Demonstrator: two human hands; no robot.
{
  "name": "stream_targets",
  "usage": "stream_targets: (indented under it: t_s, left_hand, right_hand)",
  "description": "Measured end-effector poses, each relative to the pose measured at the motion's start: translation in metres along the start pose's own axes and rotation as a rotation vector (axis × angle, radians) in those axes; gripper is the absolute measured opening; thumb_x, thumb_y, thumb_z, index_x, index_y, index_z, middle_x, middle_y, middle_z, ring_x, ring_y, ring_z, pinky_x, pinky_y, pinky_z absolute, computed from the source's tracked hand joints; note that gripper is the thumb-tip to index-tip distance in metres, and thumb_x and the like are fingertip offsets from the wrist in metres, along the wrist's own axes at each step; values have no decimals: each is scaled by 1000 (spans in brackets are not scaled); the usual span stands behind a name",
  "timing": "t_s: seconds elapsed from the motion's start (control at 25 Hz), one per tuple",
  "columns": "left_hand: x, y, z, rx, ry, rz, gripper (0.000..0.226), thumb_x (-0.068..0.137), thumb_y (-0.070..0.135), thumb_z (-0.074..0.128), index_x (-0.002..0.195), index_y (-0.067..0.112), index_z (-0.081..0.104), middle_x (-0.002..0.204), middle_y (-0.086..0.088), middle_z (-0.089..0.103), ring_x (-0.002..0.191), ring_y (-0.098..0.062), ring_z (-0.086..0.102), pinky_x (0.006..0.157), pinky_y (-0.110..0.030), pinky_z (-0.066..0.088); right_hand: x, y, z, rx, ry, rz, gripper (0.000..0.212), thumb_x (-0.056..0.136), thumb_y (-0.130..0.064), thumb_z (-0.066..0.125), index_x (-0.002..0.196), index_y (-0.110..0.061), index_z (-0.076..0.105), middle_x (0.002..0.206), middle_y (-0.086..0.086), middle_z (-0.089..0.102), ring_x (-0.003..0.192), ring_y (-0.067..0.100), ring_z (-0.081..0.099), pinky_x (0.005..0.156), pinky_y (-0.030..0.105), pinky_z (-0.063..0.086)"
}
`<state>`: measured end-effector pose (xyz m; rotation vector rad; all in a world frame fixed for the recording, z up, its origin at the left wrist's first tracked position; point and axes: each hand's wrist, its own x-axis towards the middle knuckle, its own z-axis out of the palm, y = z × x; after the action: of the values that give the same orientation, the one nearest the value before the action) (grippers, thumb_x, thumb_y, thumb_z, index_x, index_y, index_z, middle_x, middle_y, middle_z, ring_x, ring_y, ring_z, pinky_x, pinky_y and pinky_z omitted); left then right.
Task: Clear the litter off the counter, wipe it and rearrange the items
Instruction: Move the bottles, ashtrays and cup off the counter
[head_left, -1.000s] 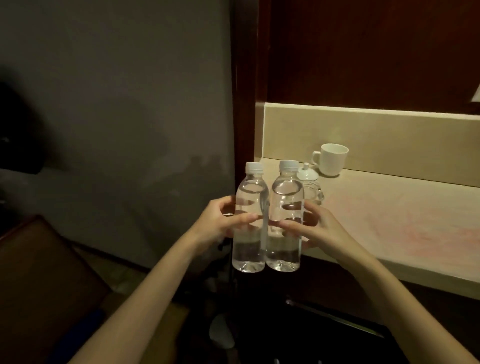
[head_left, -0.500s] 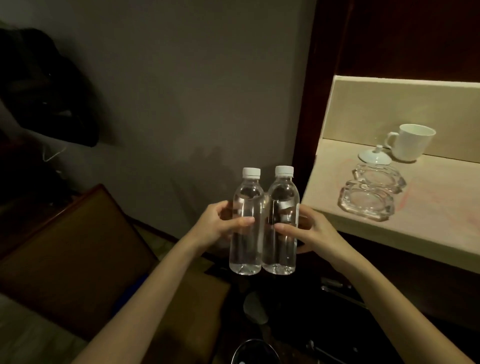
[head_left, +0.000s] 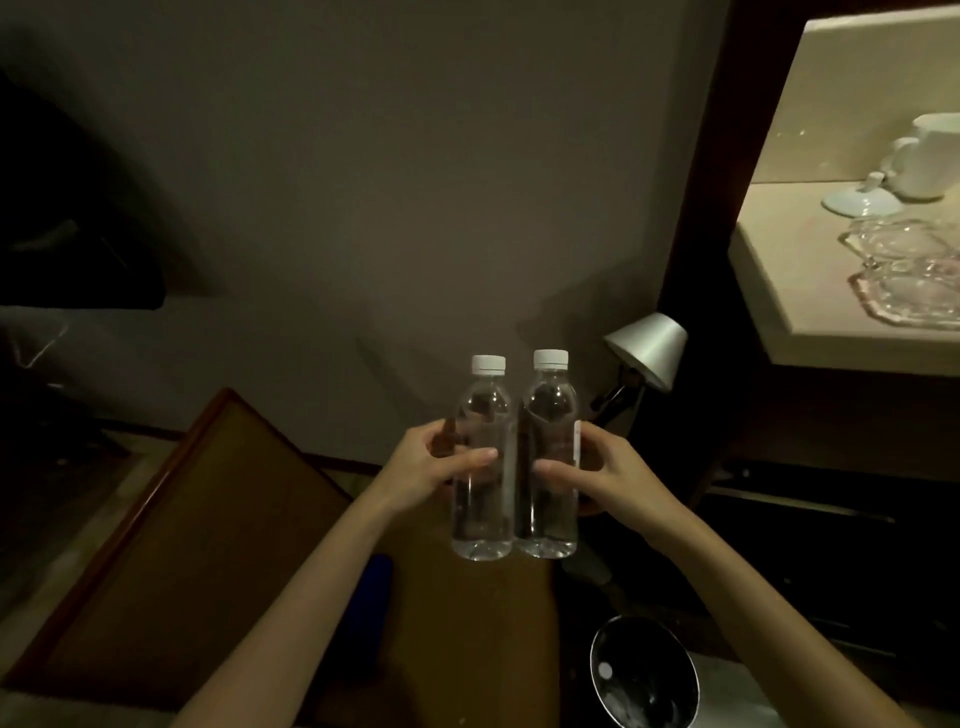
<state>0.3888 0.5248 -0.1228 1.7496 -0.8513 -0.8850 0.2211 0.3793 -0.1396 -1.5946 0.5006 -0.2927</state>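
Left hand grips the left clear plastic water bottle with white cap; right hand grips its twin; both upright, sides touching, held in air; beige stone counter lies up-right, nearer the right hand.

silver lamp, wooden chair (dim)
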Motion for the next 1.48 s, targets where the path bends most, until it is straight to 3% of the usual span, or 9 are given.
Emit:
stream_targets:
  t_s: [0.12, 0.28, 0.48, 0.64, 0.88, 1.0, 1.16, 1.32, 1.48]
  left_hand:
    - [-2, -38, -17, -17, -16, -77, 22, 84, 14, 67, 101, 28, 62, 90, 9, 71, 82, -1, 70, 63, -16, 53]
    - [3, -96, -22, -21, 10, -217, 25, 81, 24, 72, 104, 23, 65, 100, 5, 69, 93, -9, 67, 75, -23, 53]
    - [28, -190, -20, -16, 34, -422, 28, 80, 28, 73, 106, 24, 63, 105, 2, 67, 98, -14, 64, 75, -29, 54]
    - [48, -275, -14, 31, 86, -541, 30, 80, 34, 72, 105, 21, 63, 105, 1, 67, 97, -14, 64, 67, -22, 49]
    - [72, -414, 8, 119, 148, -749, 23, 75, 39, 77, 88, 24, 66, 90, 2, 71, 87, -14, 68, 79, -32, 55]
    - [81, -462, 19, 175, 155, -798, 28, 76, 44, 75, 92, 23, 66, 87, 6, 69, 83, -10, 67, 72, -25, 52]
    - [96, -502, 22, 256, 195, -847, 32, 77, 45, 74, 98, 22, 67, 92, 2, 68, 87, -15, 66, 78, -32, 53]
    - [102, -521, 18, 253, 178, -882, 44, 72, 41, 79, 107, 17, 68, 103, -6, 70, 93, -21, 67, 87, -38, 55]
    - [104, -511, 14, 146, 135, -921, 32, 75, 26, 79, 102, 17, 64, 102, -4, 69, 92, -19, 66, 84, -36, 54]
  right_hand:
    - [10, 29, 34, 30, 10, 87, 40, 80, -24, 73, 116, -17, 59, 101, -1, 70, 84, 12, 71, 63, 23, 57]
    - [30, 81, 62, 8, -5, 193, 47, 77, -35, 74, 119, -20, 58, 110, -1, 67, 96, 15, 69, 76, 37, 60]
    - [66, 166, 96, 37, -39, 388, 38, 80, -34, 71, 112, -28, 52, 109, -6, 62, 94, 8, 62, 67, 26, 56]
    - [102, 251, 133, 13, -45, 565, 45, 80, -33, 71, 119, -20, 51, 105, -4, 57, 92, 14, 57, 62, 25, 50]
    - [142, 393, 186, -183, -50, 739, 36, 74, -39, 75, 97, -14, 62, 95, 4, 68, 82, 18, 67, 73, 33, 57]
    - [156, 443, 203, -297, -65, 758, 38, 70, -48, 76, 86, -17, 62, 85, 3, 69, 77, 19, 68, 74, 36, 58]
    - [170, 476, 220, -406, -89, 778, 41, 74, -50, 73, 90, -14, 62, 85, 5, 69, 75, 19, 68, 67, 32, 57]
    - [175, 483, 220, -419, -66, 827, 67, 68, -54, 76, 112, -9, 53, 102, 6, 65, 88, 22, 66, 72, 35, 57]
    - [174, 470, 210, -413, -121, 812, 58, 81, -34, 71, 124, -7, 45, 117, 8, 59, 104, 25, 61, 85, 33, 53]
